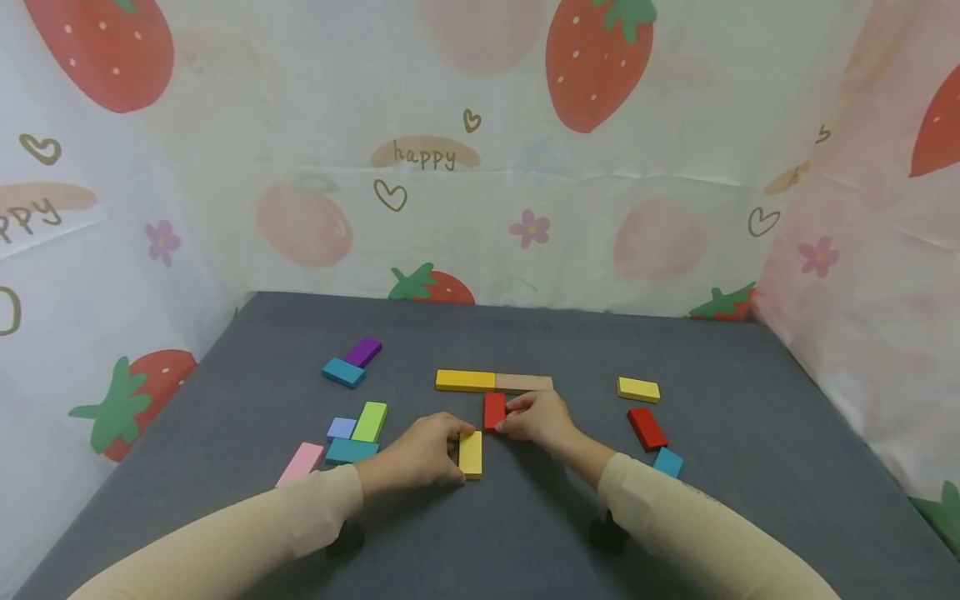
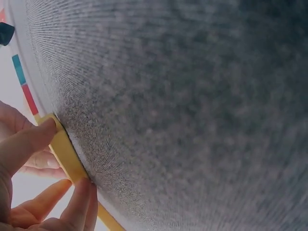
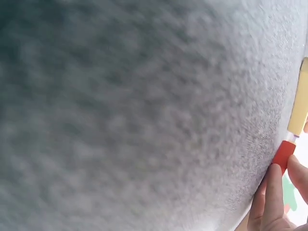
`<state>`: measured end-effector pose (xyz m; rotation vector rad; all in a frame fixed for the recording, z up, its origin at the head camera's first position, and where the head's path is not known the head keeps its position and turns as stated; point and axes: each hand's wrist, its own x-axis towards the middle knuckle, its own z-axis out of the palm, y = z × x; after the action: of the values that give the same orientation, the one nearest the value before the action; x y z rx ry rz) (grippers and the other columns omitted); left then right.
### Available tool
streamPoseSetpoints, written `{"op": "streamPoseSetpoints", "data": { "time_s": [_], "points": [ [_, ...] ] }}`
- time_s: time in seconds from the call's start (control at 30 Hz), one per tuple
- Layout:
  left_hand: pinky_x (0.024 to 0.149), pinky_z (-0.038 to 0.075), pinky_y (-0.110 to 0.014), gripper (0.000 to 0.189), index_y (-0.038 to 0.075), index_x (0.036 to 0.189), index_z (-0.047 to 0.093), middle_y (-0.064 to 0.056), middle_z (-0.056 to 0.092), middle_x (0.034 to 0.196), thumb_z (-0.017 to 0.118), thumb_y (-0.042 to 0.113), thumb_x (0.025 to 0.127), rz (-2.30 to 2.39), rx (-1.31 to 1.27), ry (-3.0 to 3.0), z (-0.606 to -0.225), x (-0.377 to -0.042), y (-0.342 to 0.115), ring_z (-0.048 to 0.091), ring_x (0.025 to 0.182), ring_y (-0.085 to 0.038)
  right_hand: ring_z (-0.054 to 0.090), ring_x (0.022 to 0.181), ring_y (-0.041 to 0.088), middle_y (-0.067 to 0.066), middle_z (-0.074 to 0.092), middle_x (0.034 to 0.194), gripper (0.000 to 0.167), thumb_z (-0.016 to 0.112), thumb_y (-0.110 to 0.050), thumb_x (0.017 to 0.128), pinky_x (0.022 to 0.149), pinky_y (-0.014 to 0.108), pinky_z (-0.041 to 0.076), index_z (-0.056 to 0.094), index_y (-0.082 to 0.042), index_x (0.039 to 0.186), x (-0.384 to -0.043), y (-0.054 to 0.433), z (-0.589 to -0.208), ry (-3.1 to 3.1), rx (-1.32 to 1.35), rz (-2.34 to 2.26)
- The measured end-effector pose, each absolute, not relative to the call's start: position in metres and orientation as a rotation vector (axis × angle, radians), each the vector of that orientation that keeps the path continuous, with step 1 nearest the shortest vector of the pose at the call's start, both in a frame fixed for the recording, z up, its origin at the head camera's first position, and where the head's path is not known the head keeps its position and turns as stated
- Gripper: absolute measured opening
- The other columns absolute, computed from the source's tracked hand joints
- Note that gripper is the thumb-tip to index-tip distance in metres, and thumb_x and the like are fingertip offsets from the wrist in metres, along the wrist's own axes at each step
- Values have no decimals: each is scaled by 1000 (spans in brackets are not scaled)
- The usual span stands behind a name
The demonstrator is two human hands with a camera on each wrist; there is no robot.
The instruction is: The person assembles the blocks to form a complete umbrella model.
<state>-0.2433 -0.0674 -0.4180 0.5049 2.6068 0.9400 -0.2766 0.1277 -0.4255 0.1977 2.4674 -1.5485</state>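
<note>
A light yellow block (image 1: 471, 455) lies lengthwise toward the person, with the left hand (image 1: 423, 450) pinching it at its two ends. In the left wrist view the thumb and fingertips grip that yellow block (image 2: 70, 156). Just beyond it and slightly to the right, the right hand (image 1: 542, 419) holds a red block (image 1: 494, 412) between thumb and fingers. The right wrist view shows fingertips on both sides of the red block (image 3: 283, 155). Behind the red block, a deeper yellow block (image 1: 465, 381) and a tan block (image 1: 525, 382) form a row, end to end.
To the left lie purple (image 1: 363, 352), blue (image 1: 343, 372), lime green (image 1: 370, 422), periwinkle (image 1: 341, 428), teal (image 1: 352, 451) and pink (image 1: 301, 462) blocks. On the right are another yellow block (image 1: 638, 389), a red one (image 1: 647, 428) and a blue one (image 1: 667, 462), partly behind the right sleeve.
</note>
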Motion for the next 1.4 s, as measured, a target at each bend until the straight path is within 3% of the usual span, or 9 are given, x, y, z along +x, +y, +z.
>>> {"op": "streamPoseSetpoints", "data": {
  "time_s": [0.43, 1.4],
  "points": [
    [98, 54, -42, 60, 4, 129, 64, -10, 62, 126, 87, 11, 74, 992, 483, 2568, -419, -248, -67, 61, 107, -22, 72, 77, 14, 18, 73, 104, 34, 81, 1, 77, 72, 31, 61, 71, 5, 110, -283, 127, -425, 2472, 206, -1547],
    [99, 53, -41, 59, 3, 130, 64, -11, 60, 130, 86, 10, 75, 1007, 494, 2560, -418, -250, -61, 63, 111, -23, 72, 81, 16, 20, 70, 110, 36, 80, 2, 79, 74, 32, 61, 70, 5, 113, -283, 127, -424, 2459, 193, -1552]
  ]
}}
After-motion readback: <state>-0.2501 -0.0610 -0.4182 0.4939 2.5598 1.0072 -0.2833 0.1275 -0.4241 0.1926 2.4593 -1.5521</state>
